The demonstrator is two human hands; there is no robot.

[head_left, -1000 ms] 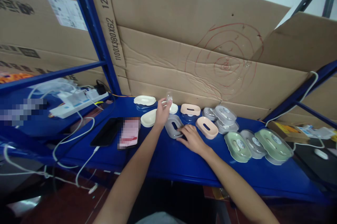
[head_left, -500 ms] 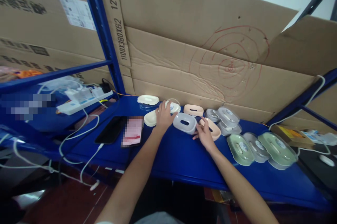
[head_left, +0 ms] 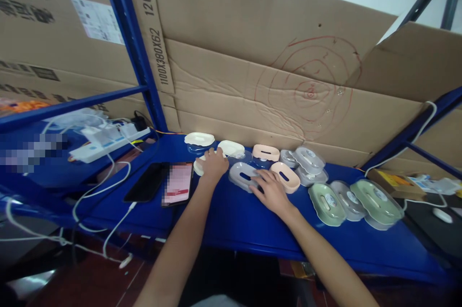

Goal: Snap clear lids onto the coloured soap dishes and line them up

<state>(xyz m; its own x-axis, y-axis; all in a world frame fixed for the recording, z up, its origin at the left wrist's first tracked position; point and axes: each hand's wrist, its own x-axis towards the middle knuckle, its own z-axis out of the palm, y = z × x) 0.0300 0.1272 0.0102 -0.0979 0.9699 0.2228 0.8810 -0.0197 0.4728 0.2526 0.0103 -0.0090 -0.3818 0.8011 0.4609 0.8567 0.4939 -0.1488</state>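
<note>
My left hand (head_left: 215, 163) is over a cream soap dish (head_left: 199, 166), its bent fingers gripping the dish's right part and hiding it. With fingers spread, my right hand (head_left: 270, 188) touches the right end of a grey oval soap dish (head_left: 241, 175) that has a slot in the middle. Just right of that hand lies a peach slotted dish (head_left: 289, 178). Behind the hands, another cream dish (head_left: 231, 148) rests over a clear piece (head_left: 244, 156), and a second peach dish (head_left: 266, 152) sits on a clear base. A further cream dish (head_left: 199, 139) is at the back left.
Clear-lidded grey soap boxes (head_left: 309, 160) are stacked right of the peach dishes. Green boxes (head_left: 327, 203) stand nearer the front right. Two phones (head_left: 178, 184) and a power strip (head_left: 108, 146) with white cables lie left on the blue shelf (head_left: 249, 230). Cardboard (head_left: 224, 76) walls the back.
My left hand has moved left and down from the back cream dish to the front one. The grey dish has shifted left and nearer, with my right hand following it from the peach dish.
</note>
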